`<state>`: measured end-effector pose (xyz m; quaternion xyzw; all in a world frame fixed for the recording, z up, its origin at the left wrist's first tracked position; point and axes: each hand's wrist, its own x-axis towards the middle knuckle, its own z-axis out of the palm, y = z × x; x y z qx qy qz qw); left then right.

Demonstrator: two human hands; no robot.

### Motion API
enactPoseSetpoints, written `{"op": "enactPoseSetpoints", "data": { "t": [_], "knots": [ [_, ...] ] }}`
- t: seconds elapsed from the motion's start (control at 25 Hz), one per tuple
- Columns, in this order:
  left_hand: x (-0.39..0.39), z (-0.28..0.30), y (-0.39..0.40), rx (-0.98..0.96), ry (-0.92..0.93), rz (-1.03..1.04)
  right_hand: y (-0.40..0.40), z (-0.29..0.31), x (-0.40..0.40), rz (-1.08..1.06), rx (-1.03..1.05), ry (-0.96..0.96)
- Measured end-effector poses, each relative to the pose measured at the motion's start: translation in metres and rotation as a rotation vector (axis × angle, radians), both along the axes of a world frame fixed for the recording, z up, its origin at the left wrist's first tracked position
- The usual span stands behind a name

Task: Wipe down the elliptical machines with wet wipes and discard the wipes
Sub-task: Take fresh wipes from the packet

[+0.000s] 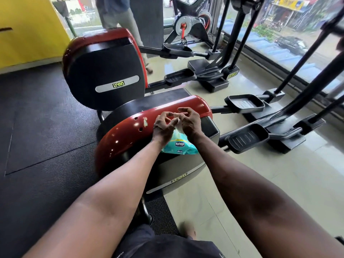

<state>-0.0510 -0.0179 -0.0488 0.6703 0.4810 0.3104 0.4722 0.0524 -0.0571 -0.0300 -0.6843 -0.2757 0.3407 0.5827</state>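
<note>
Both arms reach out over the nearer elliptical machine (130, 138), a red and black housing standing partly on dark rubber flooring (42, 127) and partly on pale tile (260, 183). The left hand (163, 125) and the right hand (189, 121) are held close together just above the red cover, fingers curled, and between their fingertips sits a small bit of white, most likely the edge of a wipe; both hands seem to pinch it, though it is too small to be sure. Beneath the wrists lies a light blue wipe packet (179, 144), resting on the top of the housing where red meets black. A little to the left of the hands, the red cover shows a few small holes and a chipped patch of paint (145, 121). A second elliptical (104, 67) of the same colours stands behind it, with black foot pedals (243, 104) stretching off to the right towards the windows (288, 30). Someone's legs (119, 17) are visible at the back.
</note>
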Motion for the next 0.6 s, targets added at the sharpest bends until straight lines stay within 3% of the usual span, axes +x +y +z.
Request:
{"op": "enactPoseSetpoints", "data": {
  "t": [0.2,0.32,0.48,0.6],
  "knots": [
    [-0.048,0.024,0.029,-0.347,-0.369,-0.091,0.026,0.029,-0.052,0.016,0.117,0.037],
    [-0.115,0.032,0.063,-0.368,-0.459,-0.149,0.053,0.029,-0.114,0.000,0.114,0.022],
    [-0.210,0.036,0.116,-0.369,-0.430,-0.083,0.100,0.016,-0.204,0.099,-0.069,-0.069],
    [-0.261,0.049,0.161,-0.481,-0.401,-0.030,0.144,0.030,-0.255,0.051,-0.066,-0.022]
  ]
}}
